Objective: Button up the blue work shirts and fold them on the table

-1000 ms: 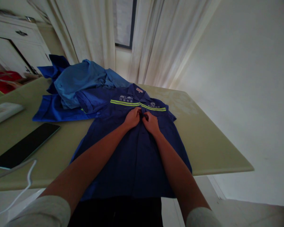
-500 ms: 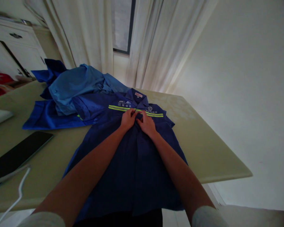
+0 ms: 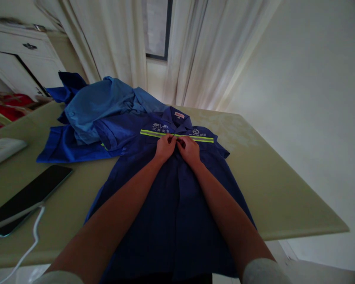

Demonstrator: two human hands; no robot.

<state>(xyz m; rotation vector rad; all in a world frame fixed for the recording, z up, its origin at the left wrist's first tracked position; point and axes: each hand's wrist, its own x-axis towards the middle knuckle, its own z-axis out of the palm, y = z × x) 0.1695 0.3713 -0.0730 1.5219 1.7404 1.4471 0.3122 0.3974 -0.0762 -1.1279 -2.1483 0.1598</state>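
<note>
Shirt (image 3: 162, 205), dark blue, lies front up on the worktop (image 3: 286, 201) straight ahead of the person; long axis running away from the body, hem nearest and hanging past the near edge, collar (image 3: 168, 115) farthest; and here's what matters, the placket (image 3: 178, 193) runs up that same line, right between the two hands; left hand (image 3: 165, 148) in on its left, right hand (image 3: 189, 150) in on its right, neither clearly nearer; fingertips nearly meeting at the reflective tape (image 3: 205, 139), both hands apparently pinching the shirt's cloth; whether a button sits in there, too dark and small to tell!

Now the count, left to right; one white box (image 3: 6, 152), cut off by the edge; one phone (image 3: 32, 193), face up, with one white cable (image 3: 37, 228) crossing it; then the heap, one bright-blue garment (image 3: 73, 148) low down and one light-blue garment (image 3: 103, 100) over it, maybe more beneath, can't say; one shirt, two lengths of tape across its chest; two hands working, bare worktop off to the right.
</note>
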